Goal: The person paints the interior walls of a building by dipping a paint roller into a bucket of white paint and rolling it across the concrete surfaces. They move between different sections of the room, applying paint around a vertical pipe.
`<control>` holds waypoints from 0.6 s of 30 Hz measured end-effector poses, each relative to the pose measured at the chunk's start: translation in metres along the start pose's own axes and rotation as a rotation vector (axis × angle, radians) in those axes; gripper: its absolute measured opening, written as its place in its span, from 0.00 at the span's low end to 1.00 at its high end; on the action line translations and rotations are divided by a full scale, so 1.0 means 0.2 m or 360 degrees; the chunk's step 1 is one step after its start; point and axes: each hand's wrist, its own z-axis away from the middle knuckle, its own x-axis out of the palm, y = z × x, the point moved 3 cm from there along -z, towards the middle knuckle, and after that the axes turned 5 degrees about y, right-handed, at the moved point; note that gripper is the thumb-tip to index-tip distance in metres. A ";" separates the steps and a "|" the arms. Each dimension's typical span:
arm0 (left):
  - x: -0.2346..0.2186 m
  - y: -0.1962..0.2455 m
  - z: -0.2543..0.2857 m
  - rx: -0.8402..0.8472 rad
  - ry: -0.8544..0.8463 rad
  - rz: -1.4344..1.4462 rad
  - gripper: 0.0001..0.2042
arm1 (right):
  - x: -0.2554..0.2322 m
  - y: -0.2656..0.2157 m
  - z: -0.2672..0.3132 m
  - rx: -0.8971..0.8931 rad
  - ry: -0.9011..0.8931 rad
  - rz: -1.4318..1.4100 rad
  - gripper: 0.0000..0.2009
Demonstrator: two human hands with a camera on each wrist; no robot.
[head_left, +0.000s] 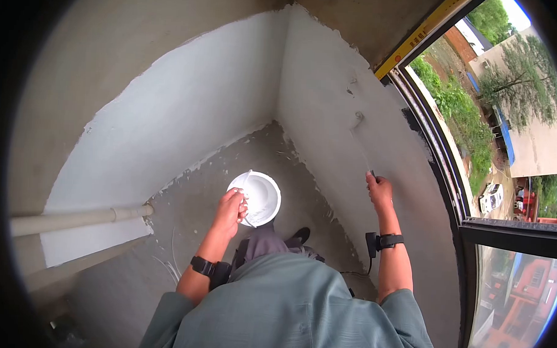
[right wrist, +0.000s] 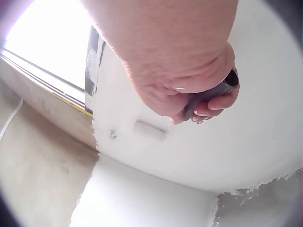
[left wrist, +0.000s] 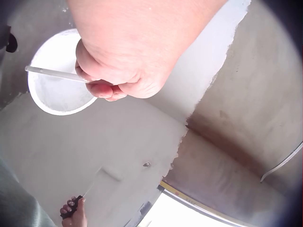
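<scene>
My right hand point(head_left: 381, 191) grips the dark handle point(right wrist: 215, 94) of a paint roller, fingers wrapped around it. The white roller sleeve point(right wrist: 150, 130) lies against the pale painted wall, close to a small rough hole; a thin rod runs from it to the handle. My left hand point(head_left: 230, 208) is curled round the thin white handle point(left wrist: 52, 73) of a white bucket point(head_left: 273, 189). Below that hand, the bucket's mouth faces up with white paint inside. In the left wrist view the right hand point(left wrist: 75, 215) also shows, low at the wall.
A window point(head_left: 513, 121) with a dark frame is on the right, yellow tape point(head_left: 418, 36) along its edge. A pale pipe point(head_left: 80, 221) runs along the left wall. The grey concrete floor point(head_left: 198, 202) has white splashes near the walls. Bare plaster point(head_left: 142, 28) borders the painted area.
</scene>
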 end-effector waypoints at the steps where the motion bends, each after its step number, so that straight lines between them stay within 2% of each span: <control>1: -0.03 0.01 -0.01 0.0008 0.0016 0.0007 0.07 | 0.07 -0.04 -0.08 -0.0018 -0.0011 0.0044 0.21; 6: -0.14 0.05 -0.03 0.0010 0.0054 0.0051 0.07 | 0.41 -0.33 -0.38 -0.0081 -0.0047 0.0147 0.24; 8: -0.18 0.06 -0.04 0.0014 0.0055 0.0070 0.07 | 0.52 -0.50 -0.42 -0.0040 -0.0044 0.0143 0.25; 11: -0.21 0.10 -0.04 -0.0004 0.0080 0.0043 0.07 | 0.74 -0.62 -0.53 -0.0001 -0.0066 0.0119 0.25; 14: -0.22 0.11 -0.05 -0.0008 0.0113 0.0013 0.06 | 0.87 -0.64 -0.59 0.0009 -0.0007 0.0202 0.25; 18: -0.23 0.12 -0.10 -0.0029 0.0096 -0.0019 0.06 | 0.72 -0.39 -0.49 -0.0075 0.0027 0.0174 0.25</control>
